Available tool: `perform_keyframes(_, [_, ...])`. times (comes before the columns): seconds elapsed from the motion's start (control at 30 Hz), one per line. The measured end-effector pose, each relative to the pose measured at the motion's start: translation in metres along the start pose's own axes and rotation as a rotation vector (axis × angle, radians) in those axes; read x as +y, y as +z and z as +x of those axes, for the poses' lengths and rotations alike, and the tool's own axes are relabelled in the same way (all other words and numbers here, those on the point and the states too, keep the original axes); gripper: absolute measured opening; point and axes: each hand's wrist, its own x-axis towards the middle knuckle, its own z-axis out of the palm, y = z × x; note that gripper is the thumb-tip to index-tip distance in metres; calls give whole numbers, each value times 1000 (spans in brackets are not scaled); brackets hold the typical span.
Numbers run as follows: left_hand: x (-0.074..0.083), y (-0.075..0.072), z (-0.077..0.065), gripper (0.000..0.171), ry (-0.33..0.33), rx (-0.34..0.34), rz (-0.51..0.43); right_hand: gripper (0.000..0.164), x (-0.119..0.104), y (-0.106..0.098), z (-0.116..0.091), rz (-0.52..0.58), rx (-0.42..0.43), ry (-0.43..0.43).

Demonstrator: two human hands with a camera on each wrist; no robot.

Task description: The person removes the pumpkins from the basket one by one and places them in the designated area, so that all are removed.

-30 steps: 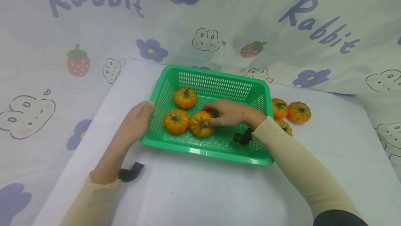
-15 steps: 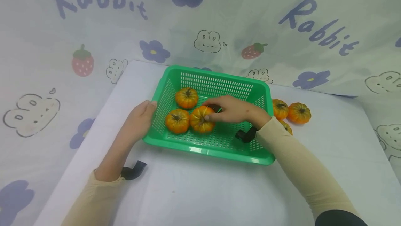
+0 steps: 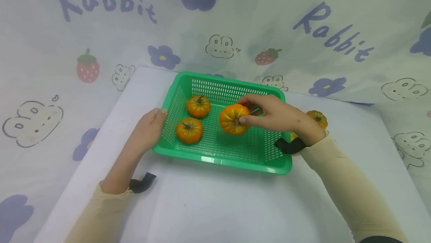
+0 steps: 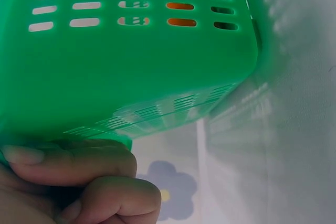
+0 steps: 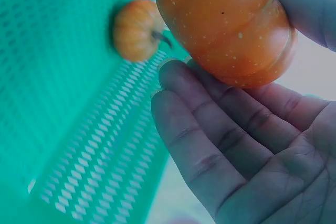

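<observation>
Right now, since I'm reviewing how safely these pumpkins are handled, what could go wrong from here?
The right hand pinches the raised pumpkin, which could slip and drop into the green plastic basket. The right forearm partly hides the outside pumpkins in the head view, so it might brush them. The left hand grips the basket's end; a tug could set the two inside pumpkins rolling.
</observation>
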Motion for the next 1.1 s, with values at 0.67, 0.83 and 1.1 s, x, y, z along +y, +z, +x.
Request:
perform_keyframes(0.67, [1,-2,0,59,-7,-2,19,41,36,-20,-143,108,415,209])
perform_keyframes(0.83, [2,-1,-1,60,-14,-9,3,38,54,-19,-169,96,502,222])
perform_keyframes(1.1, [2,-2,0,60,-20,-14,-5,43,76,-14,-190,51,571,382])
